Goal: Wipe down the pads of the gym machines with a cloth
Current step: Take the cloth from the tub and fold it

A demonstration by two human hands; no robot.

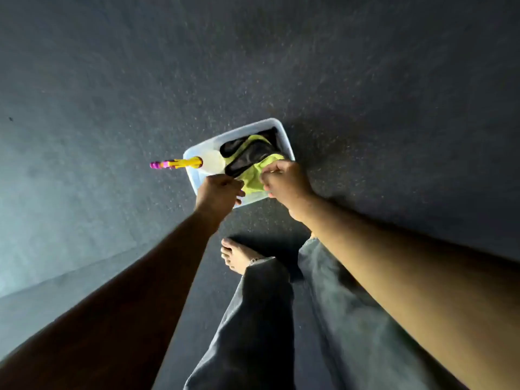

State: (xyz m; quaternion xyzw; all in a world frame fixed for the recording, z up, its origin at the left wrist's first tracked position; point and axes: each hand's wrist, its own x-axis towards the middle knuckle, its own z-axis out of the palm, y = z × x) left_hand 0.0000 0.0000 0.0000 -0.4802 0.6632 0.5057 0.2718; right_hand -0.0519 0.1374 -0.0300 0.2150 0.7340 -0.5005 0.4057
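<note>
A: What does the right hand [284, 184] do now?

B: Its fingers are curled and pinch the near edge of the yellow-green cloth [254, 178]. The left hand [218, 192] is just beside it, at the cloth's left edge. Its fingers are curled too, but I cannot tell if they really hold the fabric.

A: And where is the cloth?

B: It lies in the clear plastic tub [277, 128] on the dark speckled floor [365, 80], directly in front of both hands. It runs away from the person toward the far corner, mixed with dark cloths [247, 153].

A: Something else in the tub?

B: A spray bottle [194, 163] on the left side; its yellow and pink nozzle sticks out over the rim.

A: Which hand is better placed for lifting?

B: The right one, I think, since it already has fabric. No gym pad is visible here, so wiping has not started.
</note>
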